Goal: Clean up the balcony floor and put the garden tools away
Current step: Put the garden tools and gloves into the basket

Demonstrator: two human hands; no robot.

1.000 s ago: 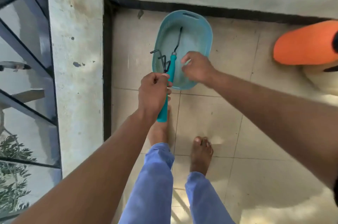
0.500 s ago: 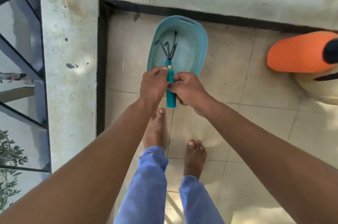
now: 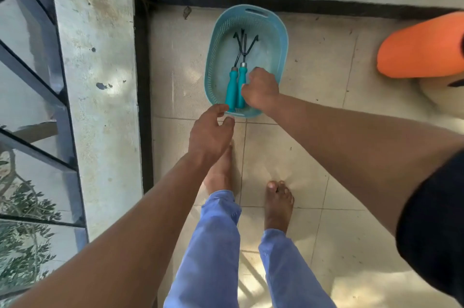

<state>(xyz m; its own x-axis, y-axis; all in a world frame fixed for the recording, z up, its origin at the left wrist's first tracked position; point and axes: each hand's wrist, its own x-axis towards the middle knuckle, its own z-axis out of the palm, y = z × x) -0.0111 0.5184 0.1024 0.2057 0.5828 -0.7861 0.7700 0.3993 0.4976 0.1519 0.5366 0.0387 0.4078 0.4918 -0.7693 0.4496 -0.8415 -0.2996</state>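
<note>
You get bright, soft daylight; dappled sun patches sit on the left ledge (image 3: pixel 100 86) and the near floor tiles (image 3: pixel 351 270). Wide-angle bend curves the far wall and railing (image 3: pixel 32 56). Orange object (image 3: pixel 421 49) at far right is smeared, edges soft; centre stays sharp.

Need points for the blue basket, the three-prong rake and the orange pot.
blue basket (image 3: pixel 281 39): head view, right rim.
three-prong rake (image 3: pixel 241 86): head view, teal handle.
orange pot (image 3: pixel 421 49): head view, side wall.
</note>
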